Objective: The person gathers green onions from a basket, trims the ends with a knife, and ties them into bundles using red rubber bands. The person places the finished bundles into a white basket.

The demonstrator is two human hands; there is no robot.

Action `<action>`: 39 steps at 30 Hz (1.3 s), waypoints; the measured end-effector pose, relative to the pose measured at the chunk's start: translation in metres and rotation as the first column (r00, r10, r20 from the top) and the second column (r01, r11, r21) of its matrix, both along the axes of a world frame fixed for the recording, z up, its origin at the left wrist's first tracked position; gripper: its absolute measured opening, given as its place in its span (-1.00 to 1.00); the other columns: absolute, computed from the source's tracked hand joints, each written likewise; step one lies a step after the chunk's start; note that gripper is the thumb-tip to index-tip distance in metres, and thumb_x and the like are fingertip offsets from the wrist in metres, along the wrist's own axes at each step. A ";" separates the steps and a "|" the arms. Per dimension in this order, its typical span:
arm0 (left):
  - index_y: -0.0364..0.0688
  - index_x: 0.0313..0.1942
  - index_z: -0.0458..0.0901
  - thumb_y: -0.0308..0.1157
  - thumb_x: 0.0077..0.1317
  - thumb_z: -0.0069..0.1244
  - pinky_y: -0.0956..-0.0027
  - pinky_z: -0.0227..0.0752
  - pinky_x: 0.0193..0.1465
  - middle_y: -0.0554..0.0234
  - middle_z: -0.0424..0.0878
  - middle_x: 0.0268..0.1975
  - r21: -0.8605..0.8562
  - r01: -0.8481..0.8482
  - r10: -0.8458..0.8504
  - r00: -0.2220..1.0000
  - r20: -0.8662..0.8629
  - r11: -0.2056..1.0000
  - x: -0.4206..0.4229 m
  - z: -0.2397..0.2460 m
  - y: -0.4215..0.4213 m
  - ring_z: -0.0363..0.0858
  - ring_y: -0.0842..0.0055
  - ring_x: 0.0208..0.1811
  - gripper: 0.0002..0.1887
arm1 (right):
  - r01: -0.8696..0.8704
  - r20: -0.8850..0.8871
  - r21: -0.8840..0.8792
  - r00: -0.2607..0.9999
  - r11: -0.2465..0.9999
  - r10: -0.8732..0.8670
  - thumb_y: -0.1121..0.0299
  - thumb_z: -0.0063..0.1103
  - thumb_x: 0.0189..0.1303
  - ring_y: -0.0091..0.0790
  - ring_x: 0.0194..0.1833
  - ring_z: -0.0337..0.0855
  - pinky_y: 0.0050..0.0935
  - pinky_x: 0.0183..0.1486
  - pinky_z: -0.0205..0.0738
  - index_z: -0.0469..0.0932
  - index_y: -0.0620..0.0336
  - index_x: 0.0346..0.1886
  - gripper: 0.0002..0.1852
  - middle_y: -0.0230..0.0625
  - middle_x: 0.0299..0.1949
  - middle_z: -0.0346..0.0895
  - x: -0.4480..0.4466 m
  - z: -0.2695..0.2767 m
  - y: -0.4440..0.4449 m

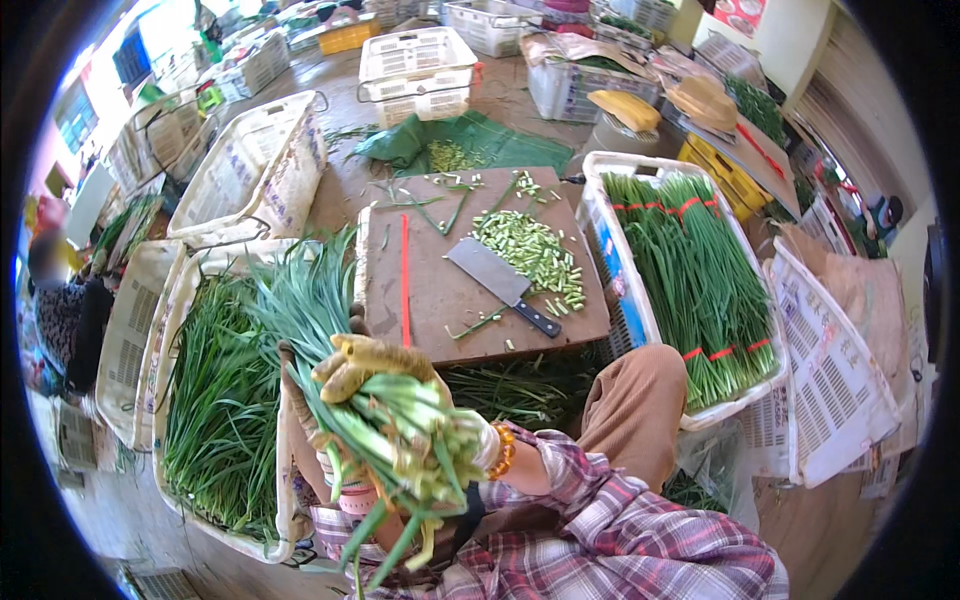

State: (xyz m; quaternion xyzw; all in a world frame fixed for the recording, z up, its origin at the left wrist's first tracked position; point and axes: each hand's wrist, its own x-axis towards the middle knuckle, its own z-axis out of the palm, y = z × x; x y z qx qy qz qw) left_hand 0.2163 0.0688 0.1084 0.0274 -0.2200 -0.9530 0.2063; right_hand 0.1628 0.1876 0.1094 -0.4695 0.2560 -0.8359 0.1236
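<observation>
A loose bunch of garlic chives or similar long green leaves point(304, 319) is held in front of my body, pale stalk ends point(427, 427) towards me. My right hand point(379, 367), in a soiled yellowish glove and with a beaded bracelet at the wrist, grips the bunch from above. From the left and beneath, my left hand point(300, 405) supports it, largely hidden by the leaves. Beyond lies a brown board point(442, 307) bearing a cleaver point(491, 268) with a black handle, a pile of cut stalk ends point(529, 247) and a red strip point(406, 277).
At my left stands a white crate point(285, 480) of loose greens point(217, 405). On my right, another white crate point(780, 375) holds bunches tied with red bands point(690, 300). A green sheet point(510, 146) and stacked crates point(416, 71) lie beyond. A person point(71, 322) is at far left.
</observation>
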 end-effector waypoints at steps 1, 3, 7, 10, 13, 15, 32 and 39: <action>-0.20 0.36 0.28 0.18 0.28 0.01 0.05 0.37 0.28 0.11 0.48 0.24 0.011 0.043 -0.042 0.998 -0.035 0.999 -0.003 0.002 0.006 0.51 0.32 0.15 -0.19 | -0.002 0.008 0.059 1.000 0.998 0.002 0.27 0.24 0.28 -0.16 0.26 0.41 -0.07 0.36 0.28 0.17 0.26 0.41 -0.31 -0.07 0.23 0.38 0.003 0.003 0.007; -0.22 0.34 0.29 0.12 0.30 0.02 0.08 0.44 0.23 0.09 0.50 0.21 0.028 0.130 -0.126 0.986 -0.111 0.991 -0.014 0.011 0.010 0.55 0.32 0.09 -0.23 | -0.101 0.243 0.213 0.969 0.972 0.047 0.27 0.32 0.20 -0.14 0.27 0.42 -0.17 0.38 0.23 0.19 0.33 0.39 -0.25 -0.05 0.22 0.40 0.008 0.017 0.024; -0.27 0.32 0.31 0.00 0.33 0.04 0.16 0.56 0.12 0.04 0.53 0.16 0.081 0.388 -0.350 0.890 -0.294 0.918 -0.047 0.013 0.014 0.63 0.34 -0.02 -0.31 | 0.846 -0.775 0.367 0.508 0.386 -0.376 0.28 0.35 0.14 -0.08 0.19 0.51 -0.24 0.31 0.33 0.27 0.33 0.36 -0.26 -0.02 0.15 0.48 -0.049 0.060 0.082; -0.32 0.06 0.56 -0.10 0.30 0.08 0.22 0.56 0.10 0.03 0.66 0.01 -0.317 0.144 -0.150 0.989 0.006 0.937 -0.050 0.038 0.022 0.66 0.34 -0.07 -0.51 | 0.562 -0.378 0.652 0.822 0.508 -0.425 0.11 0.22 0.27 -0.23 0.23 0.48 -0.23 0.30 0.35 0.26 0.26 0.40 -0.29 -0.10 0.25 0.46 -0.121 0.044 0.102; -0.28 -0.05 0.62 -0.36 0.25 0.13 0.28 0.56 0.04 0.09 0.69 -0.04 -0.819 -0.128 0.035 0.991 -0.131 0.559 -0.085 0.028 0.019 0.67 0.39 -0.07 -0.71 | 0.230 -0.075 0.560 0.971 0.796 -0.228 -0.22 0.04 0.33 -0.29 0.29 0.42 -0.24 0.39 0.22 0.26 0.28 0.41 -0.18 -0.18 0.26 0.47 -0.147 0.096 0.086; -0.26 0.00 0.55 -0.52 0.14 0.21 0.32 0.57 0.01 0.19 0.68 -0.09 -0.936 -0.296 0.074 0.955 -0.287 0.191 -0.110 0.032 0.026 0.66 0.44 -0.06 -0.61 | 0.219 -0.141 0.581 0.976 0.784 -0.167 -0.19 0.10 0.30 -0.27 0.26 0.43 -0.32 0.35 0.28 0.30 0.28 0.37 -0.20 -0.17 0.26 0.45 -0.180 0.100 0.072; -0.28 0.24 0.34 -0.42 0.31 0.15 0.31 0.54 0.13 0.13 0.53 0.17 -0.488 0.114 -0.112 0.993 0.033 0.865 -0.179 -0.050 0.032 0.57 0.44 0.10 -0.47 | 0.295 -0.153 0.775 0.946 0.560 -0.286 0.00 0.36 0.18 -0.06 0.24 0.47 -0.25 0.29 0.39 0.38 0.25 0.31 -0.27 0.01 0.19 0.51 -0.149 0.065 0.021; -0.34 -0.06 0.68 -0.32 0.15 0.29 0.33 0.59 -0.10 0.28 0.69 -0.17 -0.462 -0.026 0.087 0.990 0.113 0.887 -0.126 -0.029 0.000 0.64 0.52 -0.23 -0.62 | 0.799 -0.762 0.597 0.532 -0.079 -0.369 -0.05 0.45 0.02 -0.09 0.37 0.34 -0.21 0.41 0.21 0.11 0.21 0.48 0.03 0.03 0.37 0.28 -0.156 -0.016 0.167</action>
